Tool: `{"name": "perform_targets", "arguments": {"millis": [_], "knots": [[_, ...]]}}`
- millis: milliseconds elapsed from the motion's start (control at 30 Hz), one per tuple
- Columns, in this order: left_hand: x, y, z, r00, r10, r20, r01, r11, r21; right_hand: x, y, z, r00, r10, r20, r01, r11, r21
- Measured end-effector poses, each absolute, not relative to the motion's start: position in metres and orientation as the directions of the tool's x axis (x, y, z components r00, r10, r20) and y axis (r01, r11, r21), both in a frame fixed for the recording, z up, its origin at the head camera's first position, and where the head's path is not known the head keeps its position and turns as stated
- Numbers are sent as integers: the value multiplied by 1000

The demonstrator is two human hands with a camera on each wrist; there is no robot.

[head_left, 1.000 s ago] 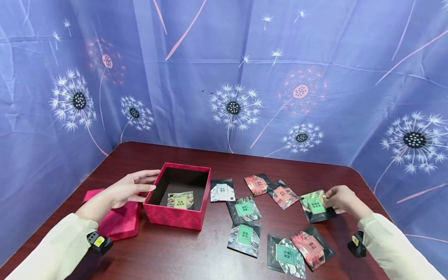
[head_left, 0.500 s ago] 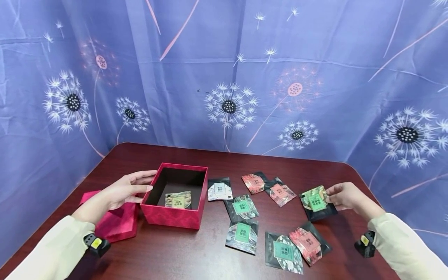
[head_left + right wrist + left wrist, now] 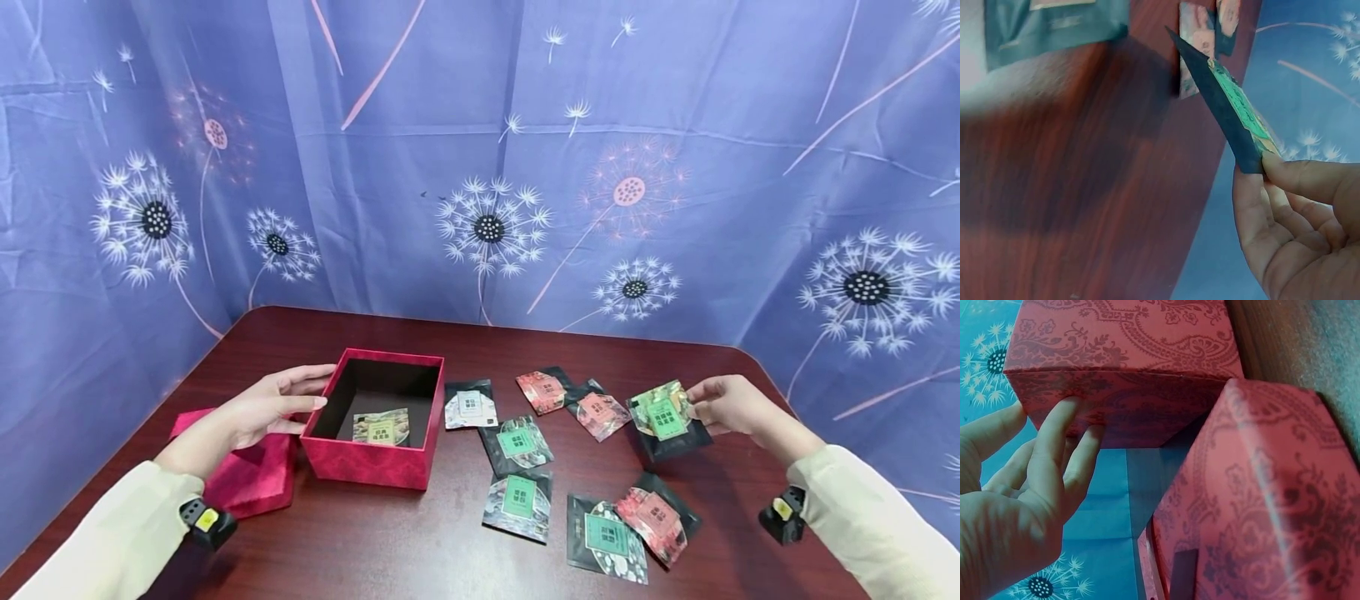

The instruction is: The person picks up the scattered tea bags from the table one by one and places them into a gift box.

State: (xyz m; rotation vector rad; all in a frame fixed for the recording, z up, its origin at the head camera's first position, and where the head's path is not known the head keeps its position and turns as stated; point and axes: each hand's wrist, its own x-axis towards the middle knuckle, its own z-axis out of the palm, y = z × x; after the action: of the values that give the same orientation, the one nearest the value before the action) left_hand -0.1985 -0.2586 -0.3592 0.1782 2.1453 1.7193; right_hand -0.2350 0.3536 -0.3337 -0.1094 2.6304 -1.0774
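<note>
My right hand (image 3: 738, 410) pinches the edge of a black packet (image 3: 667, 417) with a green label, tilted above the right part of the table. In the right wrist view the packet (image 3: 1229, 112) shows edge-on between thumb and fingers. My left hand (image 3: 262, 410) touches the left side of a red patterned box (image 3: 367, 468), fingers loosely extended; the left wrist view shows the fingertips on the box wall (image 3: 1129, 394). A packet with a yellow label (image 3: 381, 427) lies inside the box, which has no cover on it.
Several packets lie between box and right hand: a white-labelled one (image 3: 470, 405), green-labelled ones (image 3: 519, 500) (image 3: 606, 537), red-labelled ones (image 3: 542, 392) (image 3: 658, 521). A red lid (image 3: 251, 477) lies left of the box. A blue curtain (image 3: 480, 150) stands behind the table (image 3: 360, 542).
My right hand has lifted the green-labelled packet off the table and moved it slightly up and left. The left hand stays at the box. The head view has shifted a little.
</note>
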Motion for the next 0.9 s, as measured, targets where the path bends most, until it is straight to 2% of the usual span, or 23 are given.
{"name": "perform_targets", "arguments": {"millis": [500, 900], "knots": [[-199, -260, -361, -921, 331, -208, -132, 237, 962, -246, 311, -292, -926, -277, -257, -9, 695, -719], [-201, -262, -362, -923, 311, -226, -155, 236, 959, -247, 255, -286, -877, -376, -301, -16, 648, -762]]}}
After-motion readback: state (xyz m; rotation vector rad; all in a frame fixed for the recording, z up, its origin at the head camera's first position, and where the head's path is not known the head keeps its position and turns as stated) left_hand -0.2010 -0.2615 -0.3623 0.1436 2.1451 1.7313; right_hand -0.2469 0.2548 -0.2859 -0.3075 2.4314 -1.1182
